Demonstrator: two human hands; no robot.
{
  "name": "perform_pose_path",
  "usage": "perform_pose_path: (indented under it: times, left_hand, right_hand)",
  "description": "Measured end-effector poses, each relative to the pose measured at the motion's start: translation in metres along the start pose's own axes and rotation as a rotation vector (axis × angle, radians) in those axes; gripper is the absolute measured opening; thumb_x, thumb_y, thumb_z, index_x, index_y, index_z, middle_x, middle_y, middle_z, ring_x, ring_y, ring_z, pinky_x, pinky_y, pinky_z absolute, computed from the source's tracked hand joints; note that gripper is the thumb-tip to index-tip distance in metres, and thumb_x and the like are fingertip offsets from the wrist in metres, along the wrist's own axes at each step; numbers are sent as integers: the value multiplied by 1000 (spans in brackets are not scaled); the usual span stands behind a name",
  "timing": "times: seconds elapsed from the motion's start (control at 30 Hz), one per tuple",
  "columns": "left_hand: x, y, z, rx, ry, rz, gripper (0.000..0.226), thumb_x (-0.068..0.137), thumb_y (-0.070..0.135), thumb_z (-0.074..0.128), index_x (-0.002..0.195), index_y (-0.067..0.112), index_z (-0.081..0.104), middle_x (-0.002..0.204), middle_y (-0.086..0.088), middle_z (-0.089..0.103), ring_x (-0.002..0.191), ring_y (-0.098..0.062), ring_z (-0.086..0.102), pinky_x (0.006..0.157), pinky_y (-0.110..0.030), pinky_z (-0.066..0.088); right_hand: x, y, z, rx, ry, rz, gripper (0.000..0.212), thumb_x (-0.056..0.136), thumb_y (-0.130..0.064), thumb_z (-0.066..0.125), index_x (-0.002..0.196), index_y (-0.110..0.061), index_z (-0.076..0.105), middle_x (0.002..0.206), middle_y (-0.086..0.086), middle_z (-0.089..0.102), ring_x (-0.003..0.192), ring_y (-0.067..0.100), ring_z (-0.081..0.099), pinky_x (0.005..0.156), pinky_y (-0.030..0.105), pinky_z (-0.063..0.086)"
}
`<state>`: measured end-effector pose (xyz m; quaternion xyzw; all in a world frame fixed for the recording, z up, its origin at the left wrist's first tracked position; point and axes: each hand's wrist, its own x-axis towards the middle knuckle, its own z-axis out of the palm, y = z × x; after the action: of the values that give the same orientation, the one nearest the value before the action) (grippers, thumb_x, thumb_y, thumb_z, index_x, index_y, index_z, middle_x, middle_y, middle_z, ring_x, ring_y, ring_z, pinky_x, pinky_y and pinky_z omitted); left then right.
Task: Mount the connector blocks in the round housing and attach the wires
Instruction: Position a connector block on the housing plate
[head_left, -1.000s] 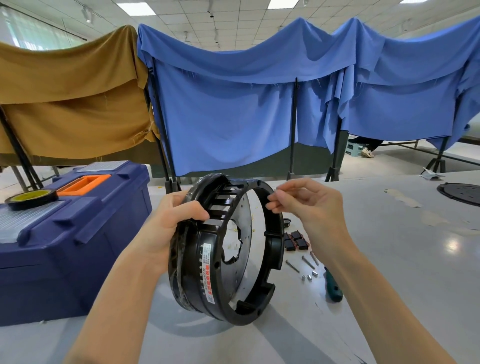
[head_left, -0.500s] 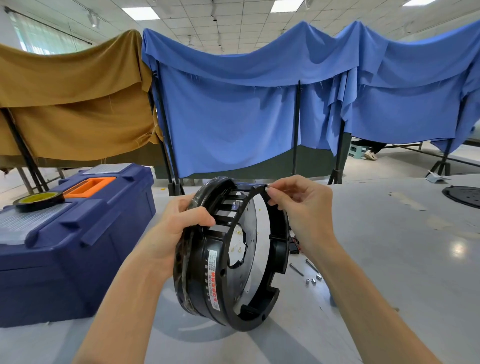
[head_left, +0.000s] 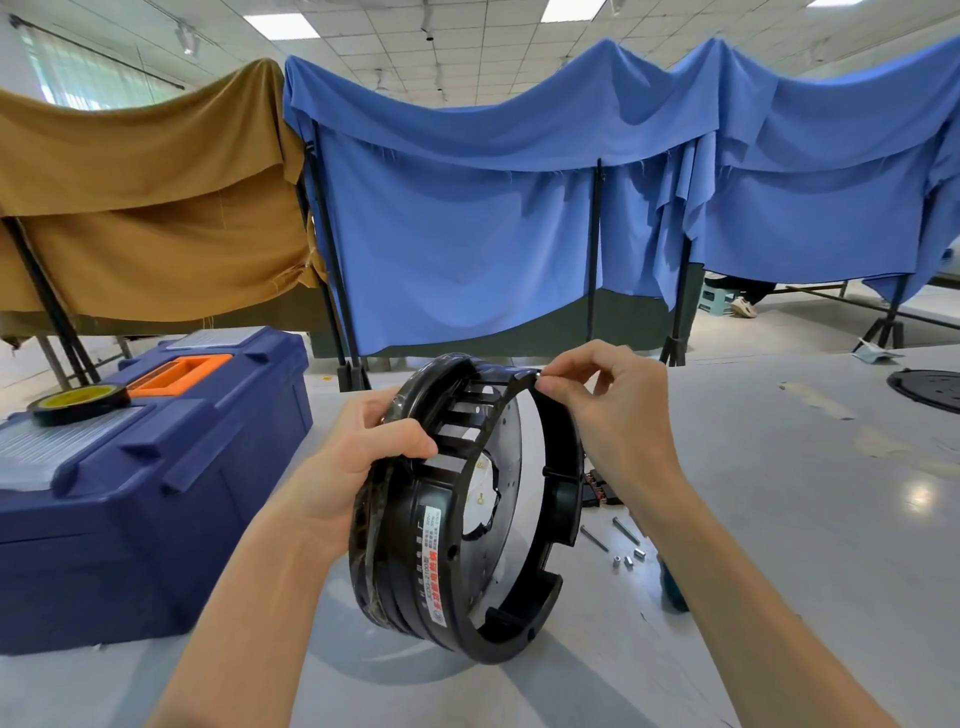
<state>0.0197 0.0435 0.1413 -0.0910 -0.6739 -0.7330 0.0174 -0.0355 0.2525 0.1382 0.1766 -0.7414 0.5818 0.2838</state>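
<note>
Black housing (head_left: 410, 525) stands on edge, mid-table (head_left: 779, 519). Left hand (head_left: 363, 452) grasps its left rim. Right hand (head_left: 608, 410) pinches top rim, perhaps with small part between fingertips. Blocks (head_left: 597, 491) and screws (head_left: 618, 535) lie just right.

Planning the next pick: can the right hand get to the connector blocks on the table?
Probably yes: the connector blocks lie on the table right of the round housing, by the wrist of the right hand. It must first release the housing rim it pinches.

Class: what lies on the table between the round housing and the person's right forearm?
Head view: black connector blocks, two bolts and small nuts lie there on the table.
</note>
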Motion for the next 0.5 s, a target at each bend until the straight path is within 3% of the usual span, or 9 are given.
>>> perform_pose_path:
  times: [0.07, 0.17, 0.4, 0.5]
  left_hand:
    - [0, 1, 1, 18, -18, 12, 75, 47, 14, 74, 116, -6, 54, 95, -25, 59, 77, -39, 60, 67, -43, 53]
    - [0, 2, 3, 42, -49, 22, 68, 49, 14, 73, 109, -10, 53, 90, -23, 58, 76, -38, 58, 67, -42, 52]
    - [1, 5, 7, 75, -81, 43, 61, 50, 14, 72, 101, -13, 51, 84, -22, 56, 74, -38, 55, 67, -40, 49]
    - [0, 8, 8, 89, -87, 41, 59, 50, 13, 72, 99, -13, 51, 88, -23, 53, 75, -39, 52, 68, -40, 48]
  right_hand:
    - [1, 0, -3, -43, -13, -20, 24, 77, -11, 79, 70, -30, 67, 85, -12, 59, 84, -4, 46, 74, 8, 32]
    - [6, 0, -10, -17, -64, -27, 22, 75, -7, 80, 67, -23, 68, 91, -4, 60, 86, 11, 49, 78, 19, 35]
    - [8, 2, -16, 8, -82, -47, 18, 74, -2, 80, 72, -14, 66, 84, 0, 64, 73, 7, 54, 70, 16, 45]
    - [8, 5, -17, 82, -57, -14, 27, 72, -1, 81, 82, -15, 60, 76, -4, 66, 71, 7, 60, 70, 18, 50]
